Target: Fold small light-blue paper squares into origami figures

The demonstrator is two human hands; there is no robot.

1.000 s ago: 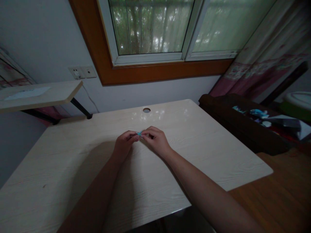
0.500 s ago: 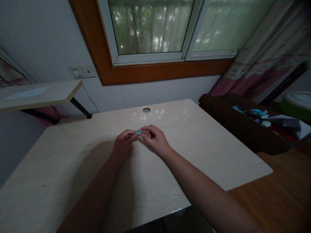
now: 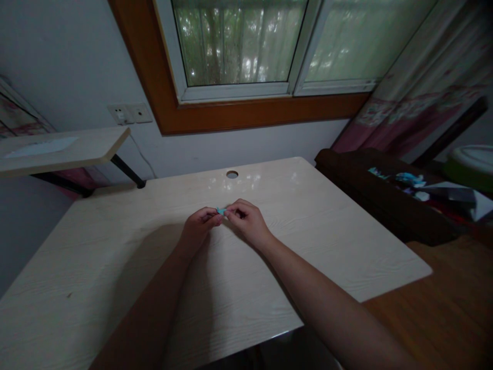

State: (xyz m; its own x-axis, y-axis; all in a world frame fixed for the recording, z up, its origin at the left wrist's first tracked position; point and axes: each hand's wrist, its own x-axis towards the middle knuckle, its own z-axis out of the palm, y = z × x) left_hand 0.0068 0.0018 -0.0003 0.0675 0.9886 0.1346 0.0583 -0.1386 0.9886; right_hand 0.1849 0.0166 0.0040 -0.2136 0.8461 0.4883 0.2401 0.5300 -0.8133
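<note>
A small turquoise piece (image 3: 221,211) shows between my fingertips, over the middle of the pale wood-grain table (image 3: 319,246). It looks folded or crumpled, but its kind is too small to make out. My left hand (image 3: 200,225) pinches its left side between thumb and fingers. On the other side, my right hand (image 3: 246,218) grips it with thumb and forefinger. The fingers cover much of the piece.
A round cable hole (image 3: 232,174) sits near the table's back edge. At the left stands a raised shelf (image 3: 77,149) on black legs. Beyond the right edge, a dark wooden piece of furniture (image 3: 358,174) bears turquoise scraps (image 3: 410,179) and papers. A window is behind.
The fingers of my right hand have closed in from a more spread pose onto the turquoise piece, and a little more of it shows. Both arms stay in place.
</note>
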